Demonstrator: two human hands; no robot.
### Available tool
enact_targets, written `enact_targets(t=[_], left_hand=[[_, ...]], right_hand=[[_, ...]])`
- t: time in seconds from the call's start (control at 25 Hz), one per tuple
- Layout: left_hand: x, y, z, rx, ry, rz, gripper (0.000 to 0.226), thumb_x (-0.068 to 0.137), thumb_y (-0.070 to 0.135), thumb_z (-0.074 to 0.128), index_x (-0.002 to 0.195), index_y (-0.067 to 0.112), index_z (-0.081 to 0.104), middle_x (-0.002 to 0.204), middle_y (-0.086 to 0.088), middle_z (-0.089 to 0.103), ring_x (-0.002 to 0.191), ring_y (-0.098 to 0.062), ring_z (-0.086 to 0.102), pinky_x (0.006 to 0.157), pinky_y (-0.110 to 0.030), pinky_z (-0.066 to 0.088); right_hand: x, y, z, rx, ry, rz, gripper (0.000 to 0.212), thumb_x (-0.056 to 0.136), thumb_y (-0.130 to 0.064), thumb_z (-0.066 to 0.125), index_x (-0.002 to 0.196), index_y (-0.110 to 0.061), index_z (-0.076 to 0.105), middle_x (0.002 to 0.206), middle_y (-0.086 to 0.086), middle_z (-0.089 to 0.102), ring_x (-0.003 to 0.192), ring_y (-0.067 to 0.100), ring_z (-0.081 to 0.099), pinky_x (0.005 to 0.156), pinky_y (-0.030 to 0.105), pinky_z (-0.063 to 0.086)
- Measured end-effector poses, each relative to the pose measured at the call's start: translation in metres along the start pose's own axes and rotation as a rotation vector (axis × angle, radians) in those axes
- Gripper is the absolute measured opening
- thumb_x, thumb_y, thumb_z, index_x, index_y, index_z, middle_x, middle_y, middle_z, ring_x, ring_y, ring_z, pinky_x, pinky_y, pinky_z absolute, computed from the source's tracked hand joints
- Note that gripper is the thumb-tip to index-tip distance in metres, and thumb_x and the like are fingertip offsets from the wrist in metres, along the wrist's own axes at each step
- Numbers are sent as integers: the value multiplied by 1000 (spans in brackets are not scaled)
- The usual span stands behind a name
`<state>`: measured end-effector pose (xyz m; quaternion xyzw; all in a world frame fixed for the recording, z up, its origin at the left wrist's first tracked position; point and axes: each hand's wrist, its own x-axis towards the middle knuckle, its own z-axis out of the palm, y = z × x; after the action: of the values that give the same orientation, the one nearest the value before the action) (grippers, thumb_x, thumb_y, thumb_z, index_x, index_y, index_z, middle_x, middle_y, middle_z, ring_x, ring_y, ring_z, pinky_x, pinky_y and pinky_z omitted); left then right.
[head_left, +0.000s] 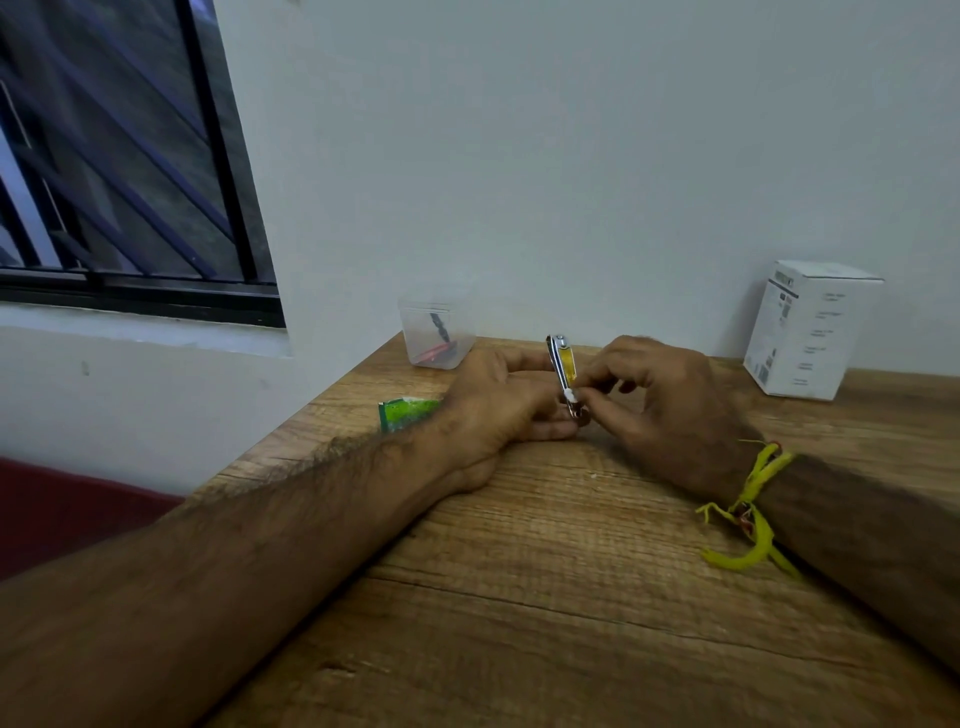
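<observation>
Head view: small metal nail clipper with yellow panel (562, 366) held near upright just above wooden counter (519, 597), lower end gripped in curled fingers of left hand (498, 400). Right hand (670, 405) pinching small white tip (570, 395) against clipper's lower half. Judged mid-task: work on clipper in hand, not finished. Green sachet (405, 410) behind left hand; clear plastic tub (436, 332) and white carton (805, 330) by wall, untouched.

Head-worn view, forward-down, close over wooden table (519, 597)
</observation>
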<state>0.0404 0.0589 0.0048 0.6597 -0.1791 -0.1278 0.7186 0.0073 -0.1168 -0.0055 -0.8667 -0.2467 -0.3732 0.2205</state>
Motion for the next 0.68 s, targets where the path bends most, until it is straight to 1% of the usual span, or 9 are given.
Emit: enact_targets(t=[0.04,0.08,0.16,0.28,0.36,0.48,0.52,0.6,0.68], left_hand=[[0,3,0,-14,11,-28,14,90,-2,65,103,2,70,94,-23,75,71,-24,73,72,-35,64],[0,4,0,-23,18,-38,14,96,10,62,103,1,71,91,-23,75,69,-25,73,71,-36,64],[2,2,1,-17,54,-40,27,101,23,60,107,-2,68,88,-22,74,66,-24,73,67,-35,64],[3,-3,2,-17,98,-20,26,98,15,65,111,-7,63,95,-26,74,66,-26,73,63,-34,64],[3,-3,4,-20,104,-11,24,97,13,65,110,-7,62,93,-25,74,65,-25,72,62,-34,64],[0,-3,4,-25,106,17,12,99,12,63,99,0,63,77,-16,75,59,-19,72,61,-31,63],[0,-3,4,-24,110,28,10,99,12,62,95,2,62,73,-13,74,56,-17,71,59,-30,62],[1,-5,4,-21,113,38,10,99,12,62,91,4,62,77,-14,75,58,-18,71,59,-30,62],[1,-5,5,-24,113,45,10,99,12,62,94,3,61,84,-19,76,62,-22,72,61,-32,63]], right_hand=[[0,0,0,4,-9,-12,9,81,-7,75,85,-14,75,79,-2,66,76,11,60,69,29,48],[0,0,0,7,-26,-28,6,81,-8,73,85,-14,74,78,-2,66,75,12,60,69,30,48],[-1,-1,1,-6,-53,-48,5,81,-13,69,84,-13,73,78,-1,64,74,14,59,68,36,48],[-1,-2,2,-7,-56,-64,6,82,-13,70,87,-14,74,78,-1,64,74,16,60,67,38,49],[-2,-1,0,-13,-68,-67,5,82,-12,70,87,-13,73,78,-1,64,74,15,60,67,39,49],[-2,-2,0,-36,-36,-71,8,82,-7,72,86,-13,73,77,-1,64,73,15,59,67,37,49],[-2,-3,0,-28,-35,-78,6,83,-8,71,86,-13,73,77,-1,64,73,14,59,67,35,48],[-3,-5,0,-29,-59,-91,6,84,-17,67,85,-14,72,77,-3,63,73,13,59,68,35,49],[-3,-5,-1,-47,-50,-75,5,84,-17,67,84,-14,72,77,-4,62,73,13,59,67,39,50]])
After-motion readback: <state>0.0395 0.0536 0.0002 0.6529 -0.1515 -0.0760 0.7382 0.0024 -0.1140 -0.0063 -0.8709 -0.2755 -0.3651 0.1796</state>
